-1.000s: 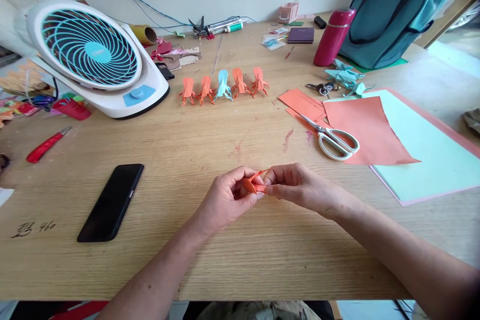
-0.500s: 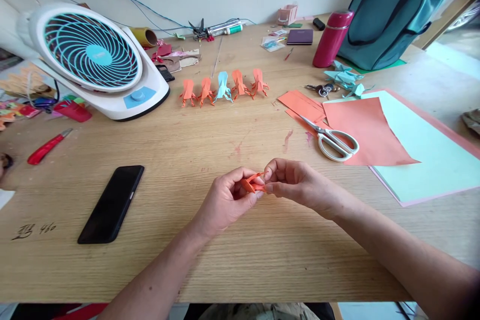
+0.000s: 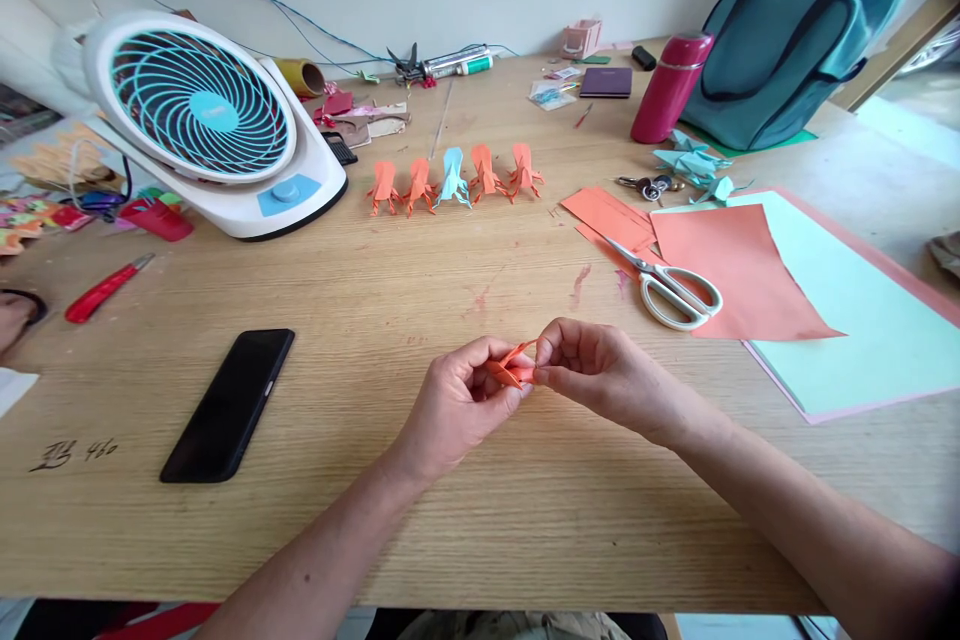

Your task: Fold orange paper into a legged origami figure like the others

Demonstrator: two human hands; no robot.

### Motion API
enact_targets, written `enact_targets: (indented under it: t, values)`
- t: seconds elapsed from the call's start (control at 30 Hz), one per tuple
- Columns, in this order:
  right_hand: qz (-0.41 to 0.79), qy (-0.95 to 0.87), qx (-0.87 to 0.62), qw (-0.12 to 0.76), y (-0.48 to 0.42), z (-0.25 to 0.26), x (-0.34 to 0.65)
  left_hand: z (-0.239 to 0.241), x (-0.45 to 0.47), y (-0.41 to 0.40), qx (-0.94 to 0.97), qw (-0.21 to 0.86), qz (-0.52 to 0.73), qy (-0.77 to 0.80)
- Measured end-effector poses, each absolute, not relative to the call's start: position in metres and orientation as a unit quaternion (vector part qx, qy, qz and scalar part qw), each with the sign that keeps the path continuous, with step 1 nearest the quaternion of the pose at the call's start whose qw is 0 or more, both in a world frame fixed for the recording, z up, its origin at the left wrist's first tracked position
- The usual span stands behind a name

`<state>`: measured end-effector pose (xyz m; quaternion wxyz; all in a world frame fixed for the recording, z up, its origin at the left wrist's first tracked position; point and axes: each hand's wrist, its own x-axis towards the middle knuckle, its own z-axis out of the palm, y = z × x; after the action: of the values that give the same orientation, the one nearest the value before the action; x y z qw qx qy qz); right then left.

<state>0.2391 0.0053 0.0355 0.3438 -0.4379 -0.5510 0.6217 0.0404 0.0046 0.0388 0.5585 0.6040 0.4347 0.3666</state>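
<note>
Holding folded orange paper in left hand, pinching end with right hand, toward front edge of worktop. Probably light, crisp, tearable; grip by folds.

On my feed: bare forearms, small round spot on left; mottled khaki cloth garment at lap.

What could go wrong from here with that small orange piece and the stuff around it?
1. The folded orange paper is pinched between the left hand and right hand; a hard pull might tear its thin parts.
2. The fan stands near the five paper figures; if running, it might topple them.
3. The scissors lie across orange paper; dragging them might nick it.
</note>
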Motion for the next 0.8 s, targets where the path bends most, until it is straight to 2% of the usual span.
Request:
enact_targets:
  t: [0.17,0.4,0.5,0.57,0.7,0.8]
  values:
    - [0.654,-0.514,-0.426,0.356,0.006,0.041,0.237,0.042,0.043,0.006,0.584,0.579,0.404,0.4]
    - [0.676,-0.482,-0.438,0.347,0.008,0.045,0.238,0.04,0.042,0.004,0.567,0.581,0.385,0.439]
    - [0.677,-0.509,-0.396,0.355,0.007,0.045,0.239,0.042,0.042,0.005,0.553,0.593,0.384,0.442]
    - [0.629,-0.573,-0.375,0.368,0.005,0.046,0.24,0.045,0.043,0.006,0.523,0.623,0.384,0.438]
    - [0.402,-0.726,-0.393,0.395,0.0,0.05,0.239,0.048,0.042,0.009,0.46,0.685,0.377,0.421]
    - [0.274,-0.793,-0.352,0.416,-0.001,0.049,0.239,0.049,0.041,0.009,0.435,0.704,0.364,0.427]
